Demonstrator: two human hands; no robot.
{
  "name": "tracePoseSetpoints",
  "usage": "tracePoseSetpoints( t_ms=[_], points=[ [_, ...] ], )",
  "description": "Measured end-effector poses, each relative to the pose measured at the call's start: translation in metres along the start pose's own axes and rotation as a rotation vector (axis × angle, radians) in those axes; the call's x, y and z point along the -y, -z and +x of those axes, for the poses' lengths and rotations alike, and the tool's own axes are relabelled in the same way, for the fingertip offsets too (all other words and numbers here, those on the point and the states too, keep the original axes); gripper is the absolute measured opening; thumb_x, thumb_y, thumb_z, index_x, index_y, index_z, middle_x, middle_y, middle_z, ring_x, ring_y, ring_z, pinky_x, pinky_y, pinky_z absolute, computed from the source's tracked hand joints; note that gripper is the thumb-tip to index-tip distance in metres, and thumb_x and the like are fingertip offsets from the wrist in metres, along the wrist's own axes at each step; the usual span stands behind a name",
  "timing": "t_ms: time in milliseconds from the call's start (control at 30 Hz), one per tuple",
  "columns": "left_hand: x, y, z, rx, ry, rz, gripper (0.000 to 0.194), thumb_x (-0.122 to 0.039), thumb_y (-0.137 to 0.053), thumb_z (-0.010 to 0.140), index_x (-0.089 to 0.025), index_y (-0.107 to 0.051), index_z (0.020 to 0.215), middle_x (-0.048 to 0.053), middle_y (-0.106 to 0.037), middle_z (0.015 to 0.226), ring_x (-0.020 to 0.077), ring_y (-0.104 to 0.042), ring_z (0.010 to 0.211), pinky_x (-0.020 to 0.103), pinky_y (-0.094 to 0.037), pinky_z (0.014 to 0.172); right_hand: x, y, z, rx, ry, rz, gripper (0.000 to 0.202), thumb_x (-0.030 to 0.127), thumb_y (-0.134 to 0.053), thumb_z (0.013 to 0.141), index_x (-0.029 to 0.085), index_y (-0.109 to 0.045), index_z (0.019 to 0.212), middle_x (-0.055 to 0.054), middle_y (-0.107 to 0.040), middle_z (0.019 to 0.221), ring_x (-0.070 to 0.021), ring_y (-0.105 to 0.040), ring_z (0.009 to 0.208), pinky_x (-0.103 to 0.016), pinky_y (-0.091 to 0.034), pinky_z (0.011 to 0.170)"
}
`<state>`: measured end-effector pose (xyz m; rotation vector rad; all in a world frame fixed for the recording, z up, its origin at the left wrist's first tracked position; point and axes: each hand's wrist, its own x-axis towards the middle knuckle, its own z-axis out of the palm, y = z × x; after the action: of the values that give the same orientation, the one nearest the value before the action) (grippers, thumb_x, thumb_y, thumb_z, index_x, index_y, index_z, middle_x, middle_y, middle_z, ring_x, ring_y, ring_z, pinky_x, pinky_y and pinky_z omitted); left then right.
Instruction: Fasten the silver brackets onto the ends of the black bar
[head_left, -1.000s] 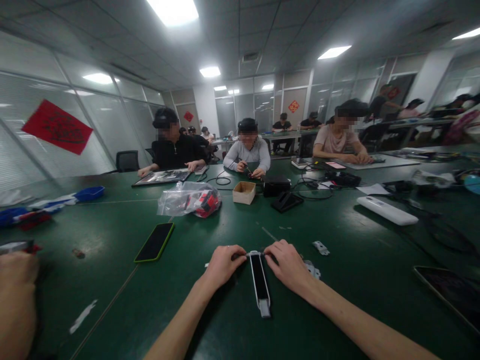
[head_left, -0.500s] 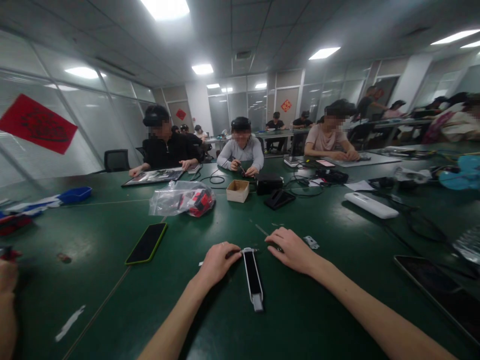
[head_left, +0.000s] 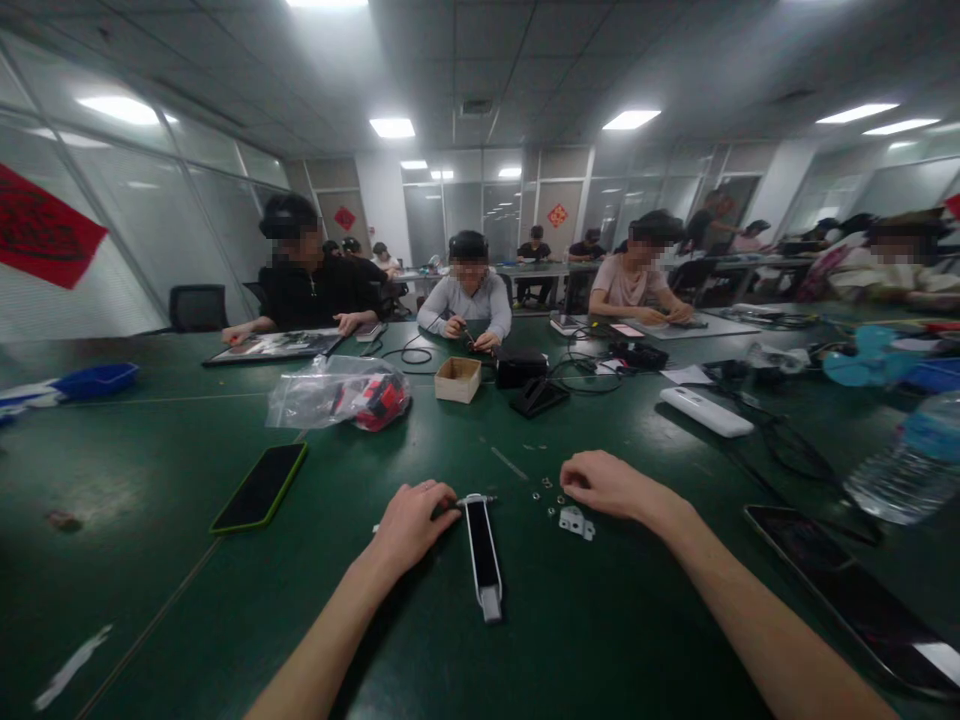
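Note:
A long narrow piece with a white frame and a black centre (head_left: 484,545) lies on the green table in front of me. A thin metal bolt (head_left: 491,498) sticks out sideways at its far end. My left hand (head_left: 415,522) is closed at that end, thumb and forefinger on the bolt's left side. My right hand (head_left: 619,484) rests farther right, fingers curled down to the tabletop; whatever they pinch, if anything, is hidden. Several small nuts (head_left: 547,483) lie just left of its fingertips. A small metal bracket (head_left: 576,523) lies nearer to me, below them.
A green-edged phone (head_left: 260,487) lies left, a larger dark phone (head_left: 840,590) right. Beyond are a plastic bag with red parts (head_left: 341,393), a small open box (head_left: 457,380), a white case (head_left: 705,411) and cables. A water bottle (head_left: 907,465) lies right. Co-workers sit across the table.
My right hand has shifted away from the white-framed piece, uncovering the nuts and bracket. My left hand stays at the bolt. The view has turned slightly right.

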<state>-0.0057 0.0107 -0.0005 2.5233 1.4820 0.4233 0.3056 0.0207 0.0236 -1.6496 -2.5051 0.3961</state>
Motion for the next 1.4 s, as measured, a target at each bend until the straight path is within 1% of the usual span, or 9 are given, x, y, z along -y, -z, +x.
tracePoseSetpoints(
  t_ms=[100,200,467,600,767,900,1033,1200,1400],
  points=[
    [-0.002,0.002,0.000,0.020,0.010,0.007,0.014,-0.031,-0.056,0.085,-0.023,-0.062,0.095,0.000,-0.064,0.092,0.0161,-0.059,0.081,0.027,-0.037,0.070,0.005,0.001,0.001,-0.014,0.018,-0.013,0.023,0.028,-0.049,0.083,0.021,-0.065,0.097,-0.006,-0.062,0.095,-0.0178,-0.056,0.086,-0.029,-0.042,0.075],
    [-0.002,0.002,0.000,0.023,0.015,0.008,0.015,-0.031,-0.056,0.085,-0.024,-0.061,0.096,0.000,-0.064,0.093,0.0162,-0.059,0.082,0.027,-0.037,0.070,0.004,-0.002,0.002,0.011,0.053,0.007,0.023,0.028,-0.048,0.084,0.023,-0.065,0.098,-0.005,-0.060,0.100,-0.0185,-0.055,0.092,-0.031,-0.041,0.079],
    [-0.006,0.007,-0.001,0.039,0.043,0.023,0.016,-0.031,-0.055,0.085,-0.022,-0.061,0.096,0.001,-0.064,0.093,0.0166,-0.059,0.085,0.028,-0.038,0.072,0.005,-0.017,0.009,-0.081,0.053,-0.053,0.025,0.023,-0.042,0.087,0.023,-0.066,0.097,-0.007,-0.060,0.097,-0.0194,-0.054,0.090,-0.032,-0.041,0.077],
    [-0.007,0.008,-0.002,0.039,0.041,0.021,0.018,-0.031,-0.054,0.085,-0.022,-0.061,0.098,0.001,-0.064,0.095,0.0165,-0.059,0.086,0.027,-0.039,0.072,0.007,-0.020,0.011,-0.095,0.056,-0.074,0.028,0.020,-0.041,0.087,0.023,-0.065,0.101,-0.007,-0.059,0.099,-0.0189,-0.054,0.090,-0.031,-0.041,0.075],
    [-0.007,0.008,-0.002,0.033,0.035,0.025,0.017,-0.032,-0.055,0.085,-0.022,-0.061,0.097,0.001,-0.064,0.093,0.0164,-0.059,0.085,0.027,-0.039,0.072,0.004,-0.020,0.012,-0.167,0.071,-0.119,0.030,0.018,-0.039,0.087,0.023,-0.062,0.106,-0.007,-0.059,0.100,-0.0191,-0.053,0.091,-0.031,-0.041,0.077],
    [-0.007,0.007,-0.002,0.027,0.034,0.025,0.017,-0.031,-0.055,0.085,-0.022,-0.062,0.096,0.001,-0.064,0.093,0.0166,-0.059,0.085,0.027,-0.038,0.073,0.006,-0.020,0.012,-0.153,0.064,-0.108,0.024,0.027,-0.043,0.088,0.021,-0.065,0.096,-0.007,-0.060,0.097,-0.0185,-0.054,0.089,-0.030,-0.041,0.076],
    [-0.006,0.007,-0.003,0.007,0.026,0.019,0.015,-0.031,-0.055,0.085,-0.022,-0.061,0.095,0.000,-0.065,0.093,0.0168,-0.059,0.085,0.028,-0.038,0.075,0.014,-0.022,0.014,-0.130,-0.023,-0.125,0.023,0.034,-0.048,0.085,0.019,-0.066,0.086,-0.007,-0.062,0.091,-0.0194,-0.056,0.086,-0.030,-0.041,0.073],
    [-0.006,0.006,-0.004,0.013,0.029,0.031,0.015,-0.031,-0.056,0.085,-0.023,-0.061,0.095,0.001,-0.065,0.094,0.0171,-0.060,0.086,0.028,-0.038,0.074,0.023,-0.022,0.016,-0.105,-0.146,-0.116,0.021,0.029,-0.049,0.082,0.017,-0.066,0.084,-0.008,-0.063,0.088,-0.0184,-0.059,0.083,-0.027,-0.042,0.068],
    [-0.006,0.005,-0.005,0.006,0.021,0.036,0.015,-0.032,-0.055,0.085,-0.023,-0.061,0.096,0.001,-0.065,0.094,0.0167,-0.059,0.085,0.028,-0.038,0.073,0.031,-0.023,0.016,-0.130,-0.164,-0.145,0.017,0.023,-0.050,0.079,0.014,-0.064,0.076,-0.010,-0.063,0.084,-0.0196,-0.060,0.077,-0.028,-0.043,0.064]
  ],
)
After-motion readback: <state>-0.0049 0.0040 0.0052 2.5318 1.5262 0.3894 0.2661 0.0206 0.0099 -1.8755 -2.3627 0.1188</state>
